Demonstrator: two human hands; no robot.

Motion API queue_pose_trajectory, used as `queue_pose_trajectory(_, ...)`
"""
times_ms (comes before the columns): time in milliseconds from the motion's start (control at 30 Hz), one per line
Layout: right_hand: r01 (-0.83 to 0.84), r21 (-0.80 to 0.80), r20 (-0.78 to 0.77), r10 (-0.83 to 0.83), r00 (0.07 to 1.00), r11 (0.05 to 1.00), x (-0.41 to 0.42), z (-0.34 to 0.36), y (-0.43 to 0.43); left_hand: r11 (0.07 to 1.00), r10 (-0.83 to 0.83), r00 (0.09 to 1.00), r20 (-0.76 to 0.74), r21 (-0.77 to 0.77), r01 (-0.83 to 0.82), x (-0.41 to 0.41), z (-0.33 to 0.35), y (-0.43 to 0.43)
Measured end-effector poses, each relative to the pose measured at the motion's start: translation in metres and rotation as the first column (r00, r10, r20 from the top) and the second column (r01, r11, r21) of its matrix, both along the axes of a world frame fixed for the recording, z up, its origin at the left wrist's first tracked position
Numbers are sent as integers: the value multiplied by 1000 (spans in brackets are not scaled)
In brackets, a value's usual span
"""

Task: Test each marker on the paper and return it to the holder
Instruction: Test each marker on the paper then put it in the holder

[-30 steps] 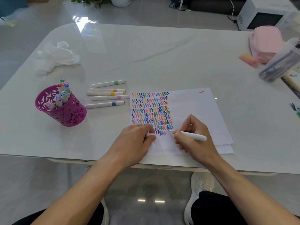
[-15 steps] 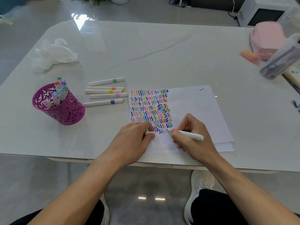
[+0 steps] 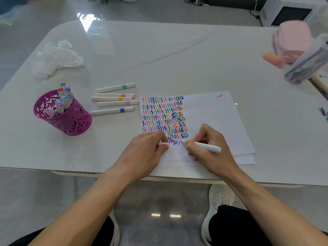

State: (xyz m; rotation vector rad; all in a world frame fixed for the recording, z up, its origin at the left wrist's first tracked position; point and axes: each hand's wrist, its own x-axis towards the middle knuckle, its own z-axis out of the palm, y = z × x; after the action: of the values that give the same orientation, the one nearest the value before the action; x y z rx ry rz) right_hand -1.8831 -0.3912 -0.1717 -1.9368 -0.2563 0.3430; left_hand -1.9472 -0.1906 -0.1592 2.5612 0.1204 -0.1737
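I see the white marker (image 3: 206,147) pinched in the right hand (image 3: 211,153), its tip touching the paper (image 3: 213,118) under the wavy colour rows (image 3: 163,118). The left hand (image 3: 145,155) pinches a small white bit (image 3: 163,143), maybe its cap. The paper's right half is blank, and its near side lies by the table (image 3: 177,59) edge. The purple holder (image 3: 71,121) stands well left.

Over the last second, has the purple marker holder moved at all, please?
No. The purple marker holder sits at the same spot left of the blue-banded marker and the paper.

I sit at white shiny table (image 3: 159,55), bright light spot on top. Grey floor (image 3: 44,201) below. White microwave (image 3: 287,13) behind.
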Motion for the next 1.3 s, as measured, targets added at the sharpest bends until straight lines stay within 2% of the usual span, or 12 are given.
queue_pose_trajectory(600, 41, -38, 55, -39, 998, 998, 1, -4, 0, 1000, -8, 1000, 1, -13, 8, -1, -2, 2)
queue_pose_trajectory(1067, -16, -31, -16, 15, 1000, 999, 2, -5, 0, 1000, 11, 1000, 13, -13, -11, 0, 0, 0)
queue_pose_trajectory(1167, 3, 23, -29, -2, 1000, 1000, 1, -2, 0, 1000, 10, 1000, 13, -22, -10, 0, 1, 0)
queue_pose_trajectory(1300, 147, 220, -121, -122, 985, 965, 5, 6, -2, 998, 26, 999, -19, -53, -27, 1, 3, 1)
